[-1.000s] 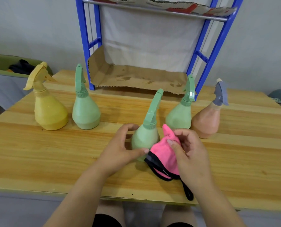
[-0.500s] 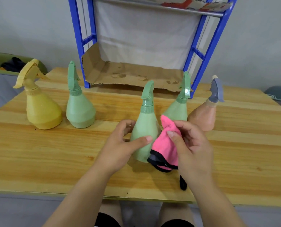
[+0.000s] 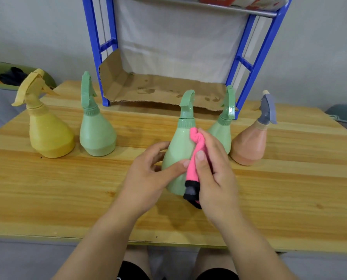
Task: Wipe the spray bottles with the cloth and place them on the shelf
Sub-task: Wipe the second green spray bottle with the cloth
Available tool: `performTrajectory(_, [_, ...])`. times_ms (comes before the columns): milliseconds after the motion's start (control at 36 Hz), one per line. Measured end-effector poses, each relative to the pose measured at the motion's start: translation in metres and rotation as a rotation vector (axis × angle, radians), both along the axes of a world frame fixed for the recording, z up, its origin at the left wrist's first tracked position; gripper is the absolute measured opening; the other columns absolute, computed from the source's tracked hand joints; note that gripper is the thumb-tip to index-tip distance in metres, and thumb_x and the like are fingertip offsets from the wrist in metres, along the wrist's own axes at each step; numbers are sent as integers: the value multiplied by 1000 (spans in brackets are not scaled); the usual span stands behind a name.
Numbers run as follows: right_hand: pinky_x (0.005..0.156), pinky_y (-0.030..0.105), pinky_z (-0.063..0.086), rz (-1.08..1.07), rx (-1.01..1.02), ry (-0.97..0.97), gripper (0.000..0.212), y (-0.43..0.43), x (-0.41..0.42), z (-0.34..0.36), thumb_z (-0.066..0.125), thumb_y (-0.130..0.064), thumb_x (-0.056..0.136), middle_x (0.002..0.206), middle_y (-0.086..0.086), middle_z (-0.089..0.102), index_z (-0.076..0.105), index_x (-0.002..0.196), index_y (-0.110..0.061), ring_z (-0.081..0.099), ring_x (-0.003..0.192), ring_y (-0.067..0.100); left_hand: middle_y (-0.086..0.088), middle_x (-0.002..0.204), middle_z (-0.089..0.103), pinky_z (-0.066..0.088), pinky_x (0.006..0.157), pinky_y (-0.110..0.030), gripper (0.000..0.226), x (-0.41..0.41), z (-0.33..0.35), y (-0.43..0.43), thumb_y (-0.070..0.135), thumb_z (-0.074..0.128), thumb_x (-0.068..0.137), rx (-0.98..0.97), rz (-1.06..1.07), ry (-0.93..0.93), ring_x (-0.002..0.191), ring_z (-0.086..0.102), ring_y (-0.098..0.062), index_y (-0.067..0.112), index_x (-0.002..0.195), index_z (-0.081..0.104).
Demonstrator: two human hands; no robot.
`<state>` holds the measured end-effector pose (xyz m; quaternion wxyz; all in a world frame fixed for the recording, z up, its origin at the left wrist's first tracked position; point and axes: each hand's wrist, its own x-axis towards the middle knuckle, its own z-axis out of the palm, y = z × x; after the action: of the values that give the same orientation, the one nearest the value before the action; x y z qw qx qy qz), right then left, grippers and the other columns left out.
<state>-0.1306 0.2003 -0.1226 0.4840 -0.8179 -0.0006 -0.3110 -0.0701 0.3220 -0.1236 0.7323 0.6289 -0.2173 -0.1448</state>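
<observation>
Cloth (image 3: 197,150): we moved it up the green spray bottle (image 3: 177,152).
Left hand (image 3: 148,178): grips it low.
Right hand (image 3: 217,178): pinches cloth; we should press evenly.

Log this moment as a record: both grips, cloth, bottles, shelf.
left grip: holds the middle green bottle by its body
right grip: holds the pink cloth against that bottle's side
standing on table: yellow bottle, left green bottle, rear green bottle, peach bottle
shelf: blue frame, cardboard liner; no bottle on it yet
</observation>
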Motion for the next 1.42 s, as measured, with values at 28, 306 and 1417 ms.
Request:
performTrajectory(28, [107,18,32,10,39,-9,34,-1,1,2,38,-24,100,132,-18,50,50,132,-24,41,130,2,7,101,73,53,62,-24,34,-1,1,0,31,80,63,-8,-19,-5,89,70,-15,46,92,70])
performTrajectory(306, [101,44,46,109,629,46,19,-9,0,21,54,-32,90,112,-6,70,72,97,-34,62,112,17,4,105,73,54,67,-19,43,-2,10,11,13,76,68,-77,-199,-3,92,70,-10,23,109,67])
performTrajectory(1417, [109,45,36,108,289,107,52,-12,6,20,37,-51,94,140,-7,49,38,143,-34,44,131,12,-2,113,66,56,65,-26,43,0,5,-6,13,70,78,-212,-83,100,89,69,-16,20,119,60])
